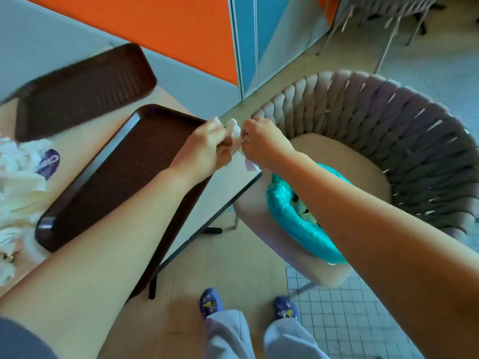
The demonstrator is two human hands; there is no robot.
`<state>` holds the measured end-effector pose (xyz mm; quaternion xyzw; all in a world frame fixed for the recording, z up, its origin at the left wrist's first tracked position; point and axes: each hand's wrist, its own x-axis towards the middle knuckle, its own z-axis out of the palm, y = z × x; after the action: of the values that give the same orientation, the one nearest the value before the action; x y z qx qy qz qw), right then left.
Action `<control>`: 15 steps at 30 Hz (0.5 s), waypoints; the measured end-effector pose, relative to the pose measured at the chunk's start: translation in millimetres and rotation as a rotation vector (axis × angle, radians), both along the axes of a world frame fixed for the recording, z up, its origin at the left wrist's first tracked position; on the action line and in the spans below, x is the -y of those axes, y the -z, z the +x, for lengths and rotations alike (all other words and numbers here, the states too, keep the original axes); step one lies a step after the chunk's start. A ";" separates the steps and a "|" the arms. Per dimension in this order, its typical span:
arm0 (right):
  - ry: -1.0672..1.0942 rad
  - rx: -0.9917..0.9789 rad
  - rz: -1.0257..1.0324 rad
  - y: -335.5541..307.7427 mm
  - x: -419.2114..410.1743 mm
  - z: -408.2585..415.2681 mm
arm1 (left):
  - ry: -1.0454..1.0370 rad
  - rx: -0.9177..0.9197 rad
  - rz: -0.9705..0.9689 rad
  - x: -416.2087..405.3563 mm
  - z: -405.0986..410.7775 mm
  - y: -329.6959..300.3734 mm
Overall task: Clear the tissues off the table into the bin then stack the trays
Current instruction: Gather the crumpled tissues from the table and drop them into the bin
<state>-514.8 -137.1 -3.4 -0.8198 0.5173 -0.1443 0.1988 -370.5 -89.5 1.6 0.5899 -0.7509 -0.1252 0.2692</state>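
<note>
Above the right edge of the table (233, 177), the left hand (207, 146) and the right hand (261, 141) meet, each with fingers curled tight around a crumpled white tissue wad (233, 129) held between them. The wad sits just past the far right corner of the near tray (116, 177), not yet over the bin (295, 216). That bin, lined with a turquoise bag, stands on the seat of a woven-back chair (363, 120) to the right of the table, and pale scraps show inside its mouth, so some waste appears to be disposed of already. Remaining work, as judged from this view: drop the held wad, clear the loose tissue pile (18, 182) at the left edge of the table, then stack the trays. A purple-printed packet (49, 163) lies beside that pile. The far tray (83, 89) lies apart from the near tray, both dark brown and bare; neither is stacked. Motion blur softens the far tray and the pile. The pile is cut off by the left frame edge, so its full extent cannot be determined. The right forearm covers much of the bin opening, and the fingertips of both hands are largely buried in tissue.
</note>
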 end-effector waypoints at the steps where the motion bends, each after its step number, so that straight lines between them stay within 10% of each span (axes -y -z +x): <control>1: 0.029 -0.003 0.036 7.6 -2.8 -20.4 | 0.040 -0.006 0.032 0.8 -18.5 8.0; 15: 0.277 -0.167 0.383 146.5 -42.6 -194.0 | 0.187 0.005 0.401 13.8 -181.5 136.1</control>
<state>-708.8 -94.5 -149.9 -0.6974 0.6573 -0.0014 0.2856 -552.0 -103.3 -134.5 0.5600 -0.7629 -0.2949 0.1318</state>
